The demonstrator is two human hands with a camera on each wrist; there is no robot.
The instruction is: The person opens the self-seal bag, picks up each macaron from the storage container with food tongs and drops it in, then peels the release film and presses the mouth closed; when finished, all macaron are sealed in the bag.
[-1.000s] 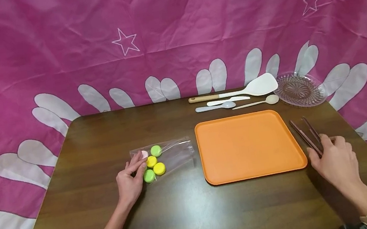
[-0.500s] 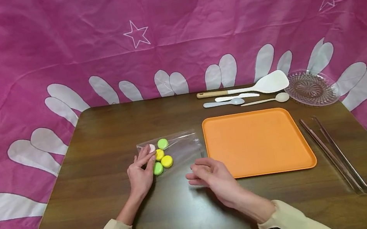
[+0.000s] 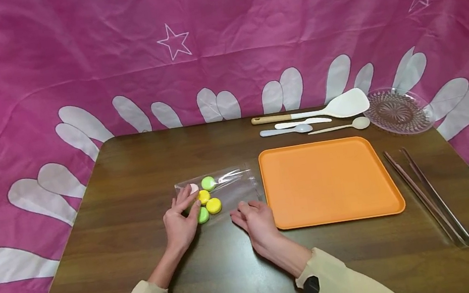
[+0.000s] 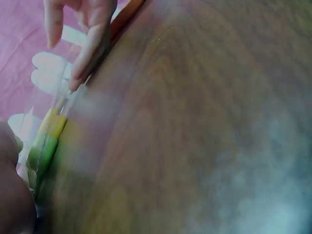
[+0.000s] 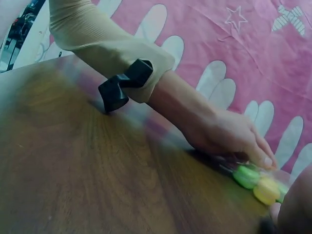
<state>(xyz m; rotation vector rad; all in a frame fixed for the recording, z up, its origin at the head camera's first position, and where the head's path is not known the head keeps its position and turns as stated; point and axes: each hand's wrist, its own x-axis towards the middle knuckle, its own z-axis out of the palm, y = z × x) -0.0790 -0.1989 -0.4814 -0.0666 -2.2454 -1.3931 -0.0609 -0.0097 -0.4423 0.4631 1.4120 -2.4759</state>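
Note:
A clear plastic bag [image 3: 238, 188] lies flat left of the orange tray [image 3: 331, 180]. Inside it are several macarons: a pink one [image 3: 194, 188], green ones [image 3: 208, 183] and yellow ones [image 3: 213, 205], gathered at its left end. My left hand [image 3: 179, 226] holds that end, thumb and fingers over the macarons; part of the bag is hidden beneath it. Close to the bag's lower right edge is my right hand [image 3: 258, 223], its fingers loosely extended. In the left wrist view, a finger of the right hand [image 4: 90, 34] reaches the bag's edge while the thumb stands apart.
Tongs [image 3: 431, 199] lie right of the tray. Behind it are a white spatula [image 3: 345, 104], a white knife [image 3: 303, 122], a pale spoon [image 3: 286, 130], a wooden spoon [image 3: 359, 123] and a clear glass plate [image 3: 398, 111]. A pink curtain [image 3: 218, 28] hangs behind the table.
My right hand has let go of the tongs, which now lie on the table, and has moved left to the bag. My left hand has stayed at the macarons.

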